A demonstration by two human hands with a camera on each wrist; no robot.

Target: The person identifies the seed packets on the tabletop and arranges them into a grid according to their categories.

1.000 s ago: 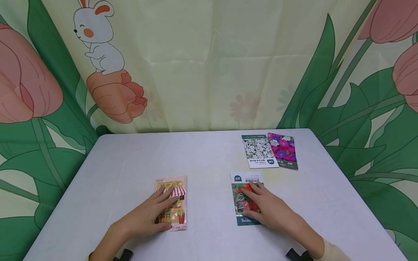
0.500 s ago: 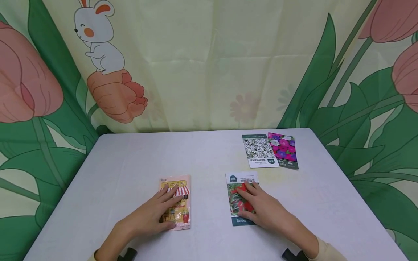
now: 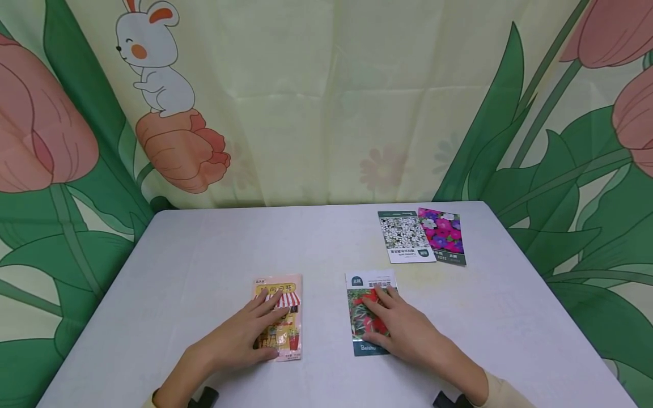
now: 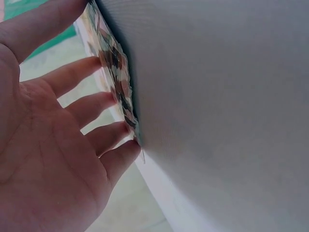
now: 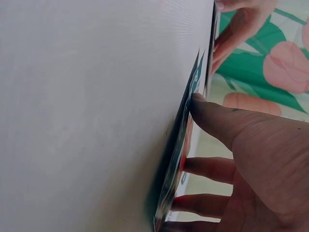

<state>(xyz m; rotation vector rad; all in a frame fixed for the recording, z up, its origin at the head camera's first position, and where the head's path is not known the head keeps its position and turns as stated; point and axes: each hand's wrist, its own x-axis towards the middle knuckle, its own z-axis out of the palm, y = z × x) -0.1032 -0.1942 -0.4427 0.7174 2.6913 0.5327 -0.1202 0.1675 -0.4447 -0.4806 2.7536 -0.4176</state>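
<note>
Flat on the table lies a pink packet (image 3: 291, 334) with yellow print and a red-striped awning. My left hand (image 3: 242, 334) rests on it, fingers spread and fingertips pressing its face; the left wrist view shows the packet's edge (image 4: 118, 72) under those fingertips. To the right lies a seed packet (image 3: 359, 317) with red flowers, a white top and a dark teal bottom band marked "Beishu". My right hand (image 3: 405, 328) touches its face with extended fingers and thumb, covering its right side. In the right wrist view the thumb and fingertips meet the seed packet (image 5: 181, 145).
Toward the back right of the white-covered table (image 3: 204, 243) lie two more packets, one with white flowers (image 3: 405, 233) and one with pink and purple flowers (image 3: 446, 229), slightly overlapping. Behind the table hangs a printed cloth (image 3: 326, 113) with tulips and a rabbit.
Under my left hand the pink packet has slid rightward. The red-flower packet has slid leftward under my right hand, narrowing the gap between them. The two back packets stay put.
</note>
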